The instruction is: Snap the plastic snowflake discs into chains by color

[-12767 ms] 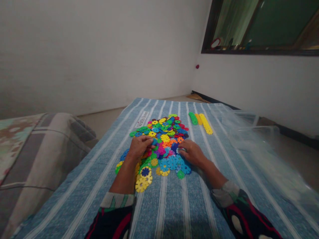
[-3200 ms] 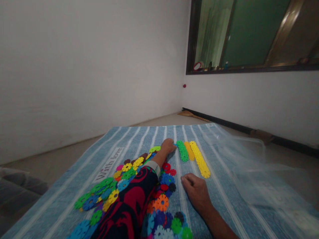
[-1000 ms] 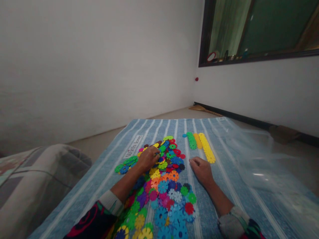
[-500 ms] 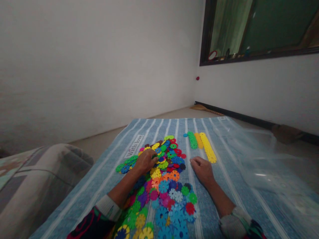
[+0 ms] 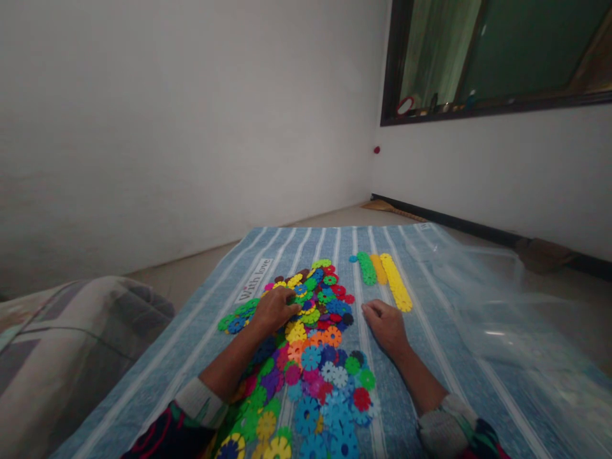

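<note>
A long heap of colourful plastic snowflake discs (image 5: 313,357) runs down the middle of the striped cloth (image 5: 430,363). Over the left side of the heap is my left hand (image 5: 276,309), its thumb and bent fingers a little apart and no disc visible between them. Right of the heap, my right hand (image 5: 385,324) rests low over the cloth with its fingers curled closed; whatever they hold, if anything, is hidden. Beyond it lie a green row of discs (image 5: 367,269), an orange row (image 5: 379,270) and a longer yellow row (image 5: 396,284), with one blue disc (image 5: 353,259) beside them.
Clear plastic containers (image 5: 507,319) stand along the right side of the cloth. A cloth-covered surface (image 5: 86,350) is close on the left. White walls (image 5: 191,127) meet behind the table, and a broom (image 5: 389,207) lies on the floor there.
My left hand's fingers have parted slightly over the heap. My right hand stays closed in nearly the same place. The whole view has shifted a little.
</note>
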`<state>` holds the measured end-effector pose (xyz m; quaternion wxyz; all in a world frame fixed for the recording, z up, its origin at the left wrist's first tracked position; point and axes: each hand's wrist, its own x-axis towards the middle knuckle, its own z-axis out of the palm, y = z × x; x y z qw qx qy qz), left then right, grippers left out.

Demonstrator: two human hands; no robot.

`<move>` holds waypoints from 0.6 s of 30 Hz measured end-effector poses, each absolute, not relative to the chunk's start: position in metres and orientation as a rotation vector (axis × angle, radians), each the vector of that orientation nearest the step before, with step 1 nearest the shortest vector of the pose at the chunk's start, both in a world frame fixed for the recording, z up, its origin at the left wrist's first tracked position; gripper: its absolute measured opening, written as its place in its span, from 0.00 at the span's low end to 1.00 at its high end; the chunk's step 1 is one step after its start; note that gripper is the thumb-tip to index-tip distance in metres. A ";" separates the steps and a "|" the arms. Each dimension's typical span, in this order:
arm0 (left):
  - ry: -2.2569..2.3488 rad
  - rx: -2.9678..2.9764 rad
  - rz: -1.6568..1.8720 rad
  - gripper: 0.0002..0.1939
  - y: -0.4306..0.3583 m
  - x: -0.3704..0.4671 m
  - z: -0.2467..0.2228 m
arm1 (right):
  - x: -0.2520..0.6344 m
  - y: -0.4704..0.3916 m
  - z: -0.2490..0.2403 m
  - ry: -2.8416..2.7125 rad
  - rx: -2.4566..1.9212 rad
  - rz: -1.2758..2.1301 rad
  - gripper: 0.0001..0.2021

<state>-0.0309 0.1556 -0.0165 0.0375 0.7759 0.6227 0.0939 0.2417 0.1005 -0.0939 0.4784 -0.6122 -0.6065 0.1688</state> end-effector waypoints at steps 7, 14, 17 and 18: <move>1.880 2.234 0.392 0.14 0.155 -0.034 -0.012 | 0.242 0.102 -0.095 -1.491 -1.480 0.415 0.18; 1.761 2.124 0.532 0.19 0.157 -0.042 -0.022 | 0.243 0.101 -0.095 -1.491 -1.501 0.440 0.17; 1.704 2.103 0.566 0.16 0.160 -0.047 -0.023 | 0.242 0.100 -0.095 -1.485 -1.503 0.444 0.17; 1.682 2.099 0.573 0.16 0.162 -0.048 -0.023 | 0.242 0.100 -0.094 -1.482 -1.507 0.439 0.17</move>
